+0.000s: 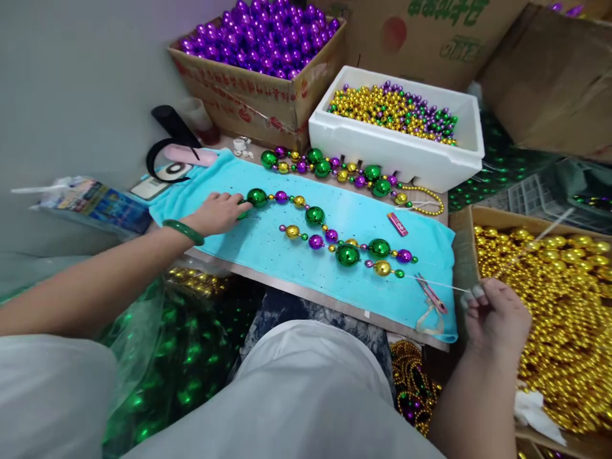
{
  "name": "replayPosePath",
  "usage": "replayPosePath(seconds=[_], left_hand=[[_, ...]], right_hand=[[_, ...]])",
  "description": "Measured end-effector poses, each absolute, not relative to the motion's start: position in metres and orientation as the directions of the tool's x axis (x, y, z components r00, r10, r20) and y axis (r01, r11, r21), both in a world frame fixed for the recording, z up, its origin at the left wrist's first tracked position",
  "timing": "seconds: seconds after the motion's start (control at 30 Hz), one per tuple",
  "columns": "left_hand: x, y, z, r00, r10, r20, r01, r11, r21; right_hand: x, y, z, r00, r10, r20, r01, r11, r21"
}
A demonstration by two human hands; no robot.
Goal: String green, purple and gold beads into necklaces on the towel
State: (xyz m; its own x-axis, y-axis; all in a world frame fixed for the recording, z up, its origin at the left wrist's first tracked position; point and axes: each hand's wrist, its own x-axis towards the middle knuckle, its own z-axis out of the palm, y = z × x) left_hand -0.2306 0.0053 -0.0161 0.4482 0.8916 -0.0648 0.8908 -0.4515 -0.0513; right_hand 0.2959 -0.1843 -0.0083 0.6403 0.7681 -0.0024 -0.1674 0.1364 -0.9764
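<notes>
A strand of green, purple and gold beads (pixel 314 215) lies doubled across a turquoise towel (pixel 268 255). My left hand (pixel 222 213), with a green bangle on its wrist, is closed on the strand's left end, beside a large green bead; its fingertips partly hide a bead there. Off the towel's right edge, my right hand (pixel 497 312) pinches a white string (pixel 442 285), which runs taut to the small green bead at the strand's right end. More string rises past the right hand. Small pink-handled scissors (pixel 431 294) lie under the string, near the right hand.
Behind lies another bead strand (pixel 322 167) against a white foam box (pixel 396 137) of small beads. A carton (pixel 248 95) of purple beads stands back left, a carton (pixel 461 242) of gold beads right. A small pink packet (pixel 398 224) and a phone-like device (pixel 162 180) rest on the towel.
</notes>
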Motion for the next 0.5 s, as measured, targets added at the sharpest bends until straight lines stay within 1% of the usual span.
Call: replayPosePath(seconds=[0.07, 0.13, 0.17, 0.23, 0.3, 0.33, 0.37, 0.4, 0.43, 0.5], left_hand=[[-0.217, 0.004, -0.016, 0.42, 0.907, -0.034, 0.905, -0.421, -0.053], [-0.18, -0.008, -0.012, 0.466, 0.885, -0.013, 0.885, -0.466, -0.007], [-0.154, -0.017, -0.009, 0.539, 0.842, -0.002, 0.841, -0.538, 0.063], [-0.093, -0.04, -0.005, 0.687, 0.724, 0.067, 0.676, -0.67, 0.306], [-0.034, -0.065, -0.007, 0.788, 0.599, 0.144, 0.448, -0.718, 0.532], [-0.008, -0.076, -0.011, 0.813, 0.554, 0.18, 0.351, -0.712, 0.607], [0.012, -0.086, -0.017, 0.824, 0.528, 0.206, 0.293, -0.709, 0.642], [0.028, -0.093, -0.024, 0.827, 0.523, 0.206, 0.285, -0.707, 0.647], [0.037, -0.098, -0.031, 0.831, 0.525, 0.183, 0.309, -0.709, 0.634], [0.041, -0.104, -0.043, 0.81, 0.569, 0.139, 0.42, -0.729, 0.54]], right_hand=[[0.28, -0.182, -0.008, 0.613, 0.789, -0.032, -0.187, 0.105, -0.977], [0.258, -0.178, -0.001, 0.537, 0.842, -0.051, -0.195, 0.065, -0.979], [0.246, -0.175, 0.004, 0.49, 0.871, -0.046, -0.194, 0.057, -0.979], [0.223, -0.169, 0.018, 0.4, 0.916, -0.018, -0.19, 0.064, -0.98], [0.204, -0.165, 0.034, 0.318, 0.948, 0.012, -0.194, 0.077, -0.978], [0.197, -0.165, 0.042, 0.289, 0.957, 0.025, -0.192, 0.084, -0.978], [0.193, -0.165, 0.05, 0.277, 0.96, 0.043, -0.186, 0.098, -0.978], [0.193, -0.166, 0.058, 0.284, 0.956, 0.073, -0.174, 0.127, -0.976], [0.195, -0.167, 0.065, 0.312, 0.943, 0.116, -0.157, 0.171, -0.973], [0.209, -0.172, 0.075, 0.411, 0.887, 0.21, -0.114, 0.278, -0.954]])
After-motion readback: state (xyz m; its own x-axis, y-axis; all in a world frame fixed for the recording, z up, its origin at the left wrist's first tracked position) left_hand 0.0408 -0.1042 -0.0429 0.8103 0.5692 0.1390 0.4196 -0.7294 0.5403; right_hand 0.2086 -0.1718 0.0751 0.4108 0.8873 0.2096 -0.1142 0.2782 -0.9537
